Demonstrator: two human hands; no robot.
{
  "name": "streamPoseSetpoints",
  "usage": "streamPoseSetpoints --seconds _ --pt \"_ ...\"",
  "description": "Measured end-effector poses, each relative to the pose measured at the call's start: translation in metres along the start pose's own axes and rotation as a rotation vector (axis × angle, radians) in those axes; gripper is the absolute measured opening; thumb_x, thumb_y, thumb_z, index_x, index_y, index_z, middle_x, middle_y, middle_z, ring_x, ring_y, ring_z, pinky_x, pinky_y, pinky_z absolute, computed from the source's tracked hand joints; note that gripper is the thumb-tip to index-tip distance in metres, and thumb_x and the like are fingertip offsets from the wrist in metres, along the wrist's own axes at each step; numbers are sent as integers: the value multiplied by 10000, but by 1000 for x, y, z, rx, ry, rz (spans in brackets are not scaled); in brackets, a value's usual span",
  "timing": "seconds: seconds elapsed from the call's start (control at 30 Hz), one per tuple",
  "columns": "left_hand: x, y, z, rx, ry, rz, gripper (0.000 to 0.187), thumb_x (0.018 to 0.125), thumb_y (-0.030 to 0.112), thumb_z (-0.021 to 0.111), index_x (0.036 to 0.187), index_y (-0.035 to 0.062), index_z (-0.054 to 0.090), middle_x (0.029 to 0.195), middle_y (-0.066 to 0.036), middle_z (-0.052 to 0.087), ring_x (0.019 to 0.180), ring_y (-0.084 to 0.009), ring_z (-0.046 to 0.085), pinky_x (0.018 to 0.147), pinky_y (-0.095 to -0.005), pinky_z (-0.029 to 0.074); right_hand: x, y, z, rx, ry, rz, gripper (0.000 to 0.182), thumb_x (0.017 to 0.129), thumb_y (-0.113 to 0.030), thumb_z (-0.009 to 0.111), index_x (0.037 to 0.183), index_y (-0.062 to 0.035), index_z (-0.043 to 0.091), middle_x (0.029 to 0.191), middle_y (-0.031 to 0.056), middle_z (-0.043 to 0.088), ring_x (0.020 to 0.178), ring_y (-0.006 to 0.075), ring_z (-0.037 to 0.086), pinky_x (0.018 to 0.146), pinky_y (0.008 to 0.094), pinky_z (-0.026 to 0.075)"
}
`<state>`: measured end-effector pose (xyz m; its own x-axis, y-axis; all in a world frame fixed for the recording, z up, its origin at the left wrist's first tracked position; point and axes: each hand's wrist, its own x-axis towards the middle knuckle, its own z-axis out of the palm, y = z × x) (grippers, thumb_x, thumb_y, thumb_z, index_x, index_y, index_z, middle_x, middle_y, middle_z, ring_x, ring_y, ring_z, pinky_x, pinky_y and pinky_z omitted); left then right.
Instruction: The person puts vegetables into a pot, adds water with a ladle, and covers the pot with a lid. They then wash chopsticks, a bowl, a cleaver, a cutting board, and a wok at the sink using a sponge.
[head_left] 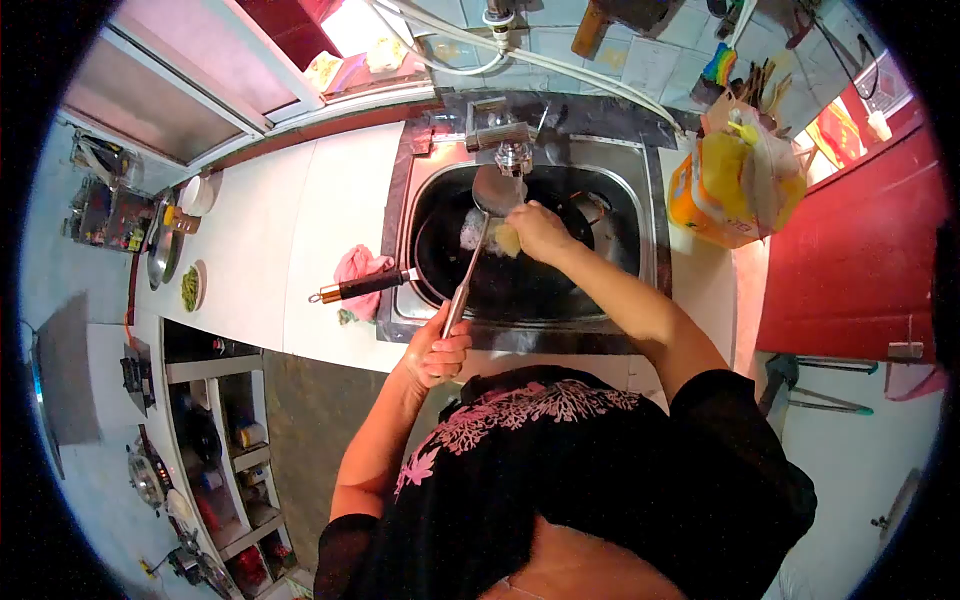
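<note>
My left hand (437, 352) is closed around the handle of a long metal ladle (466, 285). The ladle slants up over the sink, its round head just under the faucet (514, 157). Beside the ladle's head, my right hand (541, 233) grips a yellowish sponge (507, 240). Below both lies a large black wok (530, 285), set in the steel sink (648, 215) with its handle (372, 285) sticking out over the left rim. White suds show near the sponge. What exactly the right fingertips press on is partly hidden.
A pink cloth (358, 264) lies on the white counter (255, 220) by the wok's handle. Further left are a small dish of green food (191, 288) and a white bowl (196, 196). An orange-yellow package (728, 185) stands right of the sink, near a red door (850, 250).
</note>
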<state>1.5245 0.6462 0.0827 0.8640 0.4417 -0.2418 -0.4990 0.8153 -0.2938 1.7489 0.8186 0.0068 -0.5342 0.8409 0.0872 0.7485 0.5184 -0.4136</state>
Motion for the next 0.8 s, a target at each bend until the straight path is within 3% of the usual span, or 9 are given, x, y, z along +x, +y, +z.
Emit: streamPoseSetpoints --seconds 0.03,0.13,0.23,0.27,0.4,0.53,0.67,0.77,0.8 --pt "0 0 -1 3 -1 6 491 900 532 324 757 69 409 509 8 336 327 -81 297 248 -216 236 -1 -9 -11 -12 -81 72 196 746 -60 474 889 -45 608 939 138 586 887 327 526 800 391 437" --pt "-2 -2 -6 -3 9 26 492 898 534 324 762 70 410 511 10 336 328 -81 295 251 -214 238 -7 -22 -44 36 206 160 228 760 -58 486 952 -39 606 1008 132 583 972 307 518 847 366 427" --pt "6 -10 0 -24 8 -4 487 899 535 323 767 73 406 511 13 333 331 -78 294 253 -211 240 -5 -14 -2 326 512 -63 244 792 -90 489 1003 -49 605 1089 130 569 1034 286 507 876 341 419" --pt "8 -16 7 -35 -2 -38 485 899 535 323 767 75 403 510 15 331 332 -77 294 252 -210 240 -7 -14 -1 363 393 -78 269 798 -63 502 1049 -61 599 1157 119 541 1078 278 490 911 330 401" --pt "10 -23 5 -26 -15 -85 475 904 528 317 758 82 389 510 19 329 343 -73 305 258 -208 237 12 15 3 122 510 257 263 810 -45 476 1031 -72 617 1115 98 573 1054 312 502 919 381 401" --pt "6 -21 2 -55 -25 -64 463 910 514 316 766 80 383 520 5 339 353 -82 320 271 -217 245 6 2 17 211 296 -250 301 801 -63 486 1075 -95 605 1193 102 533 1109 303 472 935 358 397" --pt "6 -26 -1 -133 -82 -101 469 921 495 298 794 54 396 548 -30 372 375 -109 344 290 -247 280 17 10 2 118 363 218 362 765 6 496 1114 -59 564 1208 115 513 1147 304 444 969 364 356" --pt "6 -20 -2 -147 -123 -85 480 923 496 288 794 47 400 569 -45 400 391 -119 376 300 -260 300 -1 -11 10 377 176 -191 359 749 27 485 1087 -55 576 1218 114 511 1154 303 441 962 351 366" --pt "5 -20 -5 -145 -127 -83 481 922 498 289 793 48 400 571 -44 403 392 -119 381 301 -261 301 4 3 19 421 108 -186 384 743 43 474 1093 -71 581 1218 112 514 1158 302 437 971 356 355"
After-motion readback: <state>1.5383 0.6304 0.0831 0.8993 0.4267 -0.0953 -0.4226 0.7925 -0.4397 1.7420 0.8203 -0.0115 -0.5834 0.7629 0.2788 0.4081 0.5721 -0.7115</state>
